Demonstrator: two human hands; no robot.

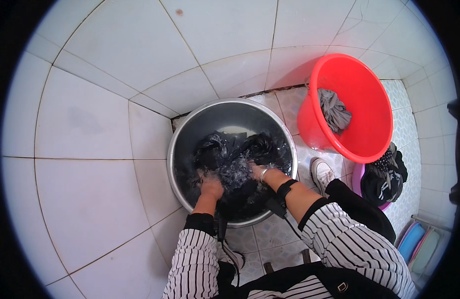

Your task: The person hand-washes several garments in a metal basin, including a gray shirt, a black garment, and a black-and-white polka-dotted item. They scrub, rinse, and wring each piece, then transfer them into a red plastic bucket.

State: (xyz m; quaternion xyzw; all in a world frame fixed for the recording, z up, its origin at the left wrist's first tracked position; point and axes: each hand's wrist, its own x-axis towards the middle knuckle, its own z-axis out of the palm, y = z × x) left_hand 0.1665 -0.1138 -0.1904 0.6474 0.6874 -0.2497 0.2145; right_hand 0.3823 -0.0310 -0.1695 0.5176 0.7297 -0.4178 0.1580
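A large round metal basin (292, 149) stands on the tiled floor before me, holding dark water and soaked black cloth (258, 144). My left hand (210, 184) is partly under the water at the basin's left-centre, against the cloth. At the right-centre, my right hand (256, 171), with a silver bracelet at the wrist, also dips into the splashing water. The fingers of both hands are hidden by water and blur, so whether they hold the cloth does not show. Black straps with small devices sit on both forearms.
A red plastic bucket (368, 108) with a grey cloth (334, 110) inside stands right of the basin. Behind it, a purple basin (357, 179) holds dark clothes (385, 179). White tiled walls rise close at left and beyond. Coloured basins (411, 241) stand in a rack at lower right.
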